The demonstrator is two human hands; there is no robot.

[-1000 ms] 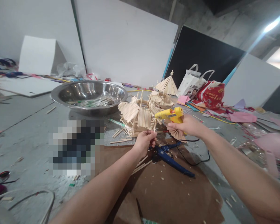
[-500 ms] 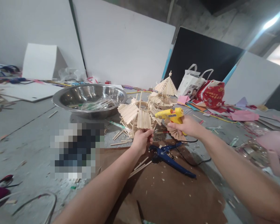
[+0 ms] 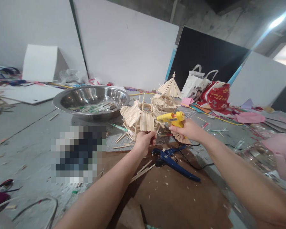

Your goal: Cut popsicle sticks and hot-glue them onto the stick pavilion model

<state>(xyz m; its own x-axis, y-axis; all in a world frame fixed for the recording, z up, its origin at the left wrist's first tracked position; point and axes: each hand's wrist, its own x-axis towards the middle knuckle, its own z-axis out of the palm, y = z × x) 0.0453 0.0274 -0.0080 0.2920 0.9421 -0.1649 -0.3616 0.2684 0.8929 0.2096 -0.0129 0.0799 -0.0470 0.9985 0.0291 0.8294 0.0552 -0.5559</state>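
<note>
My right hand (image 3: 190,129) is wrapped round the grip of a yellow glue gun (image 3: 173,118). The gun's nozzle points left, close to the right edge of a panel of thin wooden sticks (image 3: 147,121). At that panel's lower edge, my left hand (image 3: 146,142) is closed in a pinch; its fingertips are partly hidden. The panel belongs to the sloping roof of a stick-built model (image 3: 131,116). A pale, pleated fan-shaped piece (image 3: 180,137) shows below my right hand; whether the hand touches it is unclear. Blue cutting pliers (image 3: 176,165) lie just below my hands.
A steel basin (image 3: 91,100) with bagged sticks stands at left behind. A second stick model with a pointed roof (image 3: 170,88) is farther back. Loose sticks (image 3: 143,171) lie on brown board (image 3: 181,203). The gun's black cord (image 3: 193,163) curves right; paper scraps and bags sit beyond.
My right hand and the glue gun have shifted slightly left and down, with the nozzle nearer the stick panel. My left hand has stayed at the panel's lower edge.
</note>
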